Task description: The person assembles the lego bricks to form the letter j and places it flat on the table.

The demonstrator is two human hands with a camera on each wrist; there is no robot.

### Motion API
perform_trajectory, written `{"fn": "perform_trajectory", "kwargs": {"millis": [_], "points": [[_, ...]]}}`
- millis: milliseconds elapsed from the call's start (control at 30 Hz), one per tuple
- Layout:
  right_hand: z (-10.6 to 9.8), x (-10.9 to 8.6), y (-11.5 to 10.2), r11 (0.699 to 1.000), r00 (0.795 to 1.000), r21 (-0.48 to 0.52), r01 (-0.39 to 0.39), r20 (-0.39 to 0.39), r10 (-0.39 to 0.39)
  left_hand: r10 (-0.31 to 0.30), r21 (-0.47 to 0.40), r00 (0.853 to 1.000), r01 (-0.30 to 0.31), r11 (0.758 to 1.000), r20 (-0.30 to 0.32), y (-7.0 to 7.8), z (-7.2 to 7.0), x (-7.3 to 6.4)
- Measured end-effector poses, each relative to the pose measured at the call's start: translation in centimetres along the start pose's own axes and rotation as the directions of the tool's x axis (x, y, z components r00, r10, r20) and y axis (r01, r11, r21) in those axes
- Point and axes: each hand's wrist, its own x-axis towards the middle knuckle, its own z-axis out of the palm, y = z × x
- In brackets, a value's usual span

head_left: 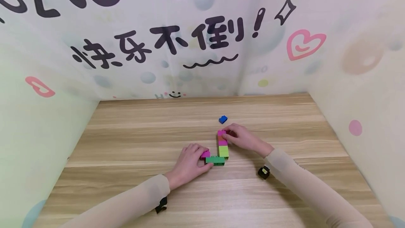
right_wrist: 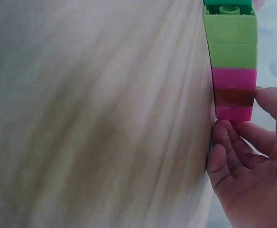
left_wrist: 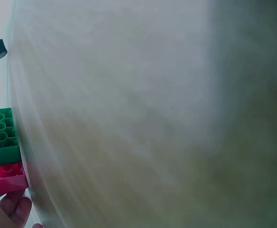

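Observation:
Toy building bricks form an angled row on the wooden table. A green brick (head_left: pixel 215 160) lies at the near side, with a pink brick (head_left: pixel 206 154) by its left end. From its right end, lime bricks (head_left: pixel 223 151) lead away to a pink-and-orange end section (right_wrist: pixel 234 97). My left hand (head_left: pixel 190 164) grips the near-left part, thumb on the green brick (left_wrist: pixel 3 135) and fingers behind the pink one (left_wrist: pixel 10 177). At the far end, my right hand (head_left: pixel 243 138) pinches the pink-and-orange section between thumb and fingers. The bricks' joints are partly hidden by the fingers.
A loose blue brick (head_left: pixel 223 119) lies beyond the right hand. The wood-grain table (head_left: pixel 133 126) meets printed white walls (head_left: pixel 152 76) at the back and both sides. Black wrist devices (head_left: pixel 264 172) sit under the sleeves.

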Motion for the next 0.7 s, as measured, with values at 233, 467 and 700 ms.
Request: {"fn": "perform_trajectory", "kwargs": {"millis": [233, 467, 700], "points": [[-0.4, 0.1, 0.2, 0.999, 0.999, 0.052, 0.01, -0.037, -0.008, 0.004, -0.005, 1.0, -0.004, 1.0, -0.011, 0.0, 0.3, -0.1], [-1.5, 1.7, 1.2, 0.999, 0.982, 0.051, 0.015, -0.189, -0.005, -0.059, -0.175, 0.998, 0.057, 0.983, -0.01, -0.7, 0.1, 0.0], [-2.1, 3.7, 2.7, 0.999, 0.984, -0.046, 0.017, -0.179, -0.025, -0.076, -0.329, 0.987, 0.026, 0.944, -0.139, -2.2, -0.1, 0.6]]}}
